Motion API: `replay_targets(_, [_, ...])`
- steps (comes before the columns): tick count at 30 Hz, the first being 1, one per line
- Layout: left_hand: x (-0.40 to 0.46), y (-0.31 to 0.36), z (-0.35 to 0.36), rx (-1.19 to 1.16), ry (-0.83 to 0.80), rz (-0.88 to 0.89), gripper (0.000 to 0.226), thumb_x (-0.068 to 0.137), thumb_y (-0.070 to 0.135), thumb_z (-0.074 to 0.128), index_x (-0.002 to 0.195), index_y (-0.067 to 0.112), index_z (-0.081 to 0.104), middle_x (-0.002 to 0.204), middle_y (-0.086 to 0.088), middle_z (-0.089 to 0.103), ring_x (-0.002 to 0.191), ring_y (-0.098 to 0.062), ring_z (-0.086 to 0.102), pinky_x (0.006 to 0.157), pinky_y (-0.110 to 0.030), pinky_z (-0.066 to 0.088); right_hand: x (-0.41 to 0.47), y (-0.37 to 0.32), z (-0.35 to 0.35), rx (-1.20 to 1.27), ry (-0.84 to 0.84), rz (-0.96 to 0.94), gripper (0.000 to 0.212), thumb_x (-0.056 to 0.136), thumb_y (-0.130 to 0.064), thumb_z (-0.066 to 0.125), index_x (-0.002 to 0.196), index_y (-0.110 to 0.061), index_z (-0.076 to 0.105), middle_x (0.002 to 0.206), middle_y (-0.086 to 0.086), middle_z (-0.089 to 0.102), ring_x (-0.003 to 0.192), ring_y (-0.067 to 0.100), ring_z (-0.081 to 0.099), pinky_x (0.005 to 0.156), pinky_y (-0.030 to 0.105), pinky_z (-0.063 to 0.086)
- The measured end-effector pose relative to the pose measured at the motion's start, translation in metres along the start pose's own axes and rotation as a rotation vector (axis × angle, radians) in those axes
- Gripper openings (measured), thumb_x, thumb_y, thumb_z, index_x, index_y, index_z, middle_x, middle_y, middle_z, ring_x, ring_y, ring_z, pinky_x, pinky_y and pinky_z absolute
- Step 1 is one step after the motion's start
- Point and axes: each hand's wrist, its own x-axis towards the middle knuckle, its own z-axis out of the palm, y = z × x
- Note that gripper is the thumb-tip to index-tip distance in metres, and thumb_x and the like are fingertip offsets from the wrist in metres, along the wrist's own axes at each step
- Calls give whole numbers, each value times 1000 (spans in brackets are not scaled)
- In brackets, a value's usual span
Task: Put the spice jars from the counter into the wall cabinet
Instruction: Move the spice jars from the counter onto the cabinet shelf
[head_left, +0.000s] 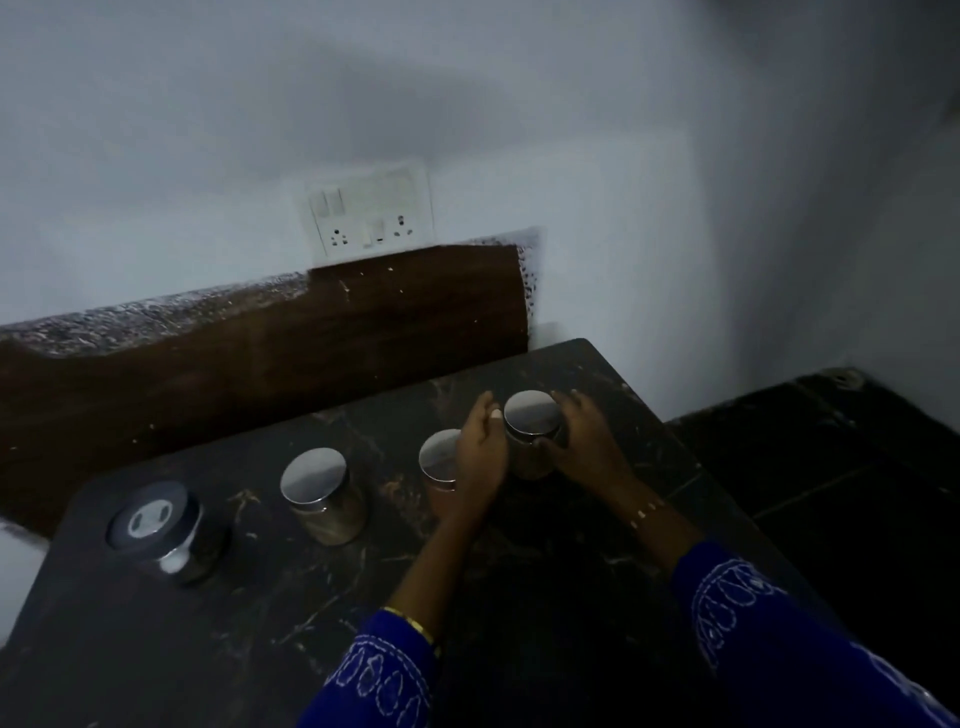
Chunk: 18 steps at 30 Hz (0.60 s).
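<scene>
Several glass spice jars with shiny metal lids stand in a row on the dark marble counter (260, 623). The rightmost jar (531, 421) is clasped between both hands: my left hand (480, 457) presses its left side and my right hand (584, 441) wraps its right side. Just left of it, a second jar (436, 460) is partly hidden behind my left hand. A third jar (321, 491) stands further left. At the far left sits a jar with a dark lid (156, 525). No wall cabinet is in view.
A brown backsplash (260, 364) runs behind the counter, with a white socket panel (371, 213) on the wall above it. The counter ends at a right edge, with dark floor tiles (831, 467) below. The scene is dim.
</scene>
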Motion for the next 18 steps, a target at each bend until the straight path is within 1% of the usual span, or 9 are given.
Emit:
replay_targets(4, [6, -11, 14, 18, -24, -84, 42, 100, 12, 33, 141, 6, 34, 149, -10, 37, 137, -21, 35, 108, -26, 28, 17, 10, 8, 118, -106, 22, 88, 75, -31, 74, 146, -15, 23, 152, 12, 27, 141, 27, 28, 113, 41, 31])
replay_targets(6, [9, -12, 17, 51, -52, -98, 39, 100, 10, 32, 138, 2, 37, 143, -11, 43, 128, -19, 43, 95, -18, 33, 25, 12, 12, 183, -151, 44, 95, 72, -32, 77, 147, -16, 21, 151, 10, 28, 139, 25, 32, 111, 39, 33])
replay_targets(9, [13, -17, 18, 62, -123, -148, 35, 100, 7, 31, 131, -2, 43, 108, 3, 55, 86, 0, 50, 66, -1, 39, 30, 16, 21, 254, -179, 51, 98, 69, -32, 79, 147, -18, 21, 151, 8, 29, 138, 23, 32, 109, 35, 33])
replay_targets(11, [17, -21, 19, 50, -146, -198, 27, 100, 7, 31, 113, 11, 55, 86, 15, 49, 79, 1, 49, 60, -3, 43, 32, 19, 24, 280, -149, 51, 94, 70, -30, 79, 145, -18, 25, 149, 8, 33, 137, 23, 34, 108, 34, 33])
replay_targets(12, [16, -21, 19, 43, -151, -220, 27, 100, 8, 31, 98, 22, 54, 84, 16, 48, 79, -1, 50, 59, -4, 43, 33, 20, 24, 291, -122, 54, 90, 70, -28, 79, 144, -18, 28, 147, 8, 36, 136, 23, 36, 107, 33, 35])
replay_targets(13, [15, -19, 19, 28, -152, -241, 28, 100, 9, 31, 90, 26, 52, 86, 15, 49, 78, 0, 49, 58, -4, 43, 33, 20, 23, 300, -104, 61, 87, 69, -27, 79, 142, -18, 32, 146, 8, 39, 135, 23, 38, 105, 32, 36])
replay_targets(15, [13, -16, 16, 3, -158, -258, 25, 100, 10, 32, 109, 14, 55, 104, 5, 53, 83, 0, 49, 65, -7, 43, 32, 21, 20, 311, -76, 55, 84, 68, -27, 79, 140, -16, 36, 144, 7, 42, 133, 23, 40, 104, 31, 36])
replay_targets(16, [11, -15, 14, 1, -159, -251, 30, 100, 11, 32, 124, 7, 50, 116, -2, 52, 93, -5, 51, 75, -12, 45, 30, 21, 20, 320, -56, 51, 83, 69, -26, 79, 139, -16, 37, 144, 7, 43, 133, 23, 40, 104, 31, 36])
replay_targets(18, [10, -12, 11, 10, -130, -245, 39, 100, 14, 34, 137, 6, 39, 140, -9, 44, 122, -18, 46, 98, -27, 40, 22, 21, 18, 356, 3, 67, 80, 70, -24, 79, 139, -14, 39, 143, 8, 44, 133, 23, 41, 103, 29, 34])
